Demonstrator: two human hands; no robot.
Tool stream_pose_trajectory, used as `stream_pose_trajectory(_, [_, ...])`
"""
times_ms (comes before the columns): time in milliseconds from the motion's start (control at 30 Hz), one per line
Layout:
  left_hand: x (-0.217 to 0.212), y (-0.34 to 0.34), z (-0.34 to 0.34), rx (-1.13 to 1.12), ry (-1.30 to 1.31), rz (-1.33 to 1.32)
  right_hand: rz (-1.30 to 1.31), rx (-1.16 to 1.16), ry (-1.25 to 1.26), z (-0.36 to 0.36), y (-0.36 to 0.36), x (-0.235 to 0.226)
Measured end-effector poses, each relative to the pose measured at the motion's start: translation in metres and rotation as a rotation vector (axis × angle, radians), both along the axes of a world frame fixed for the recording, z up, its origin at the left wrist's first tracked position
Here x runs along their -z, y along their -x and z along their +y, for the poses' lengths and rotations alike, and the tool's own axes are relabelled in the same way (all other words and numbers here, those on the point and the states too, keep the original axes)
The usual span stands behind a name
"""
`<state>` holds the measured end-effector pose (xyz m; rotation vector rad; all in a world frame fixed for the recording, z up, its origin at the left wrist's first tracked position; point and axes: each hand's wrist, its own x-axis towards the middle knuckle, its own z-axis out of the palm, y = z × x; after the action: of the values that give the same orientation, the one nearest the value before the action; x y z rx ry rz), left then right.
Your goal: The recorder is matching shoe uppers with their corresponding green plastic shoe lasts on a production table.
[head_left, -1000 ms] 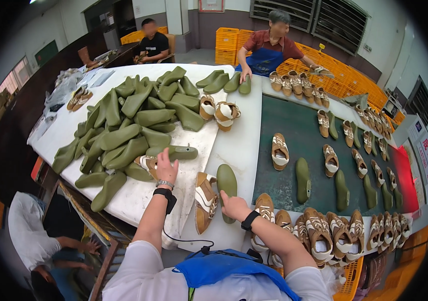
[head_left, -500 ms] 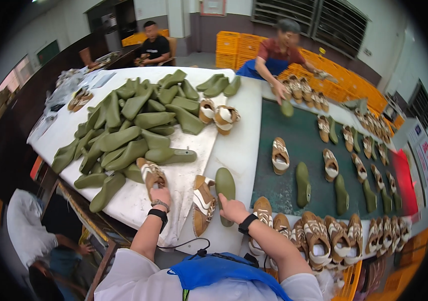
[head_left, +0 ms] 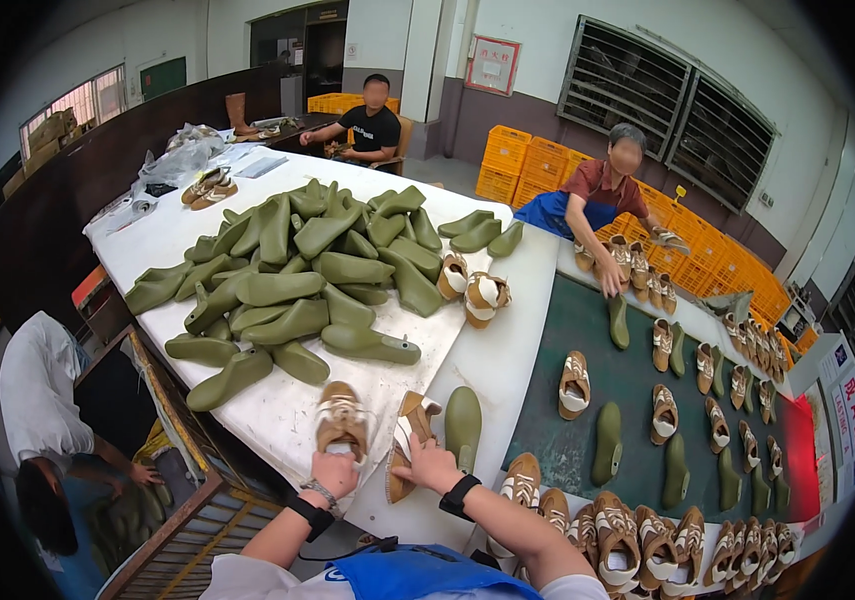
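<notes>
At the far left of the white tabletop, a large heap of green shoe lasts lies unsorted, which looks like the bulk of what is left. Nearer the person, the left hand is closed around the heel end of a brown-and-white shoe, toe pointing away. Just beside it, the right hand is partly curled, thumb and forefinger over a second shoe; how firm that hold is, I cannot tell. A single last stands next to these 2 shoes, apparently not yet placed. Farther right, the dark green belt already bears several shoes and lasts, many side by side, so that portion seems done; more shoes line its near edge.
</notes>
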<state>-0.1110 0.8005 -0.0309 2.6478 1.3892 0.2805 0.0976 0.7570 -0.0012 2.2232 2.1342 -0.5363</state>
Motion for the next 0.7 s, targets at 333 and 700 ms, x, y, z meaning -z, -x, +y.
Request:
stream_pose_trajectory(333, [0.026,0.005,0.018,-0.038,0.123,-0.21,-0.076,-0.181,-0.244,-0.025,0.013,0.039])
stream_pose_trajectory(700, [0.01,0.01,0.017,0.153,0.109,-0.361,-0.28,-0.412,-0.527,-0.005,-0.002,0.005])
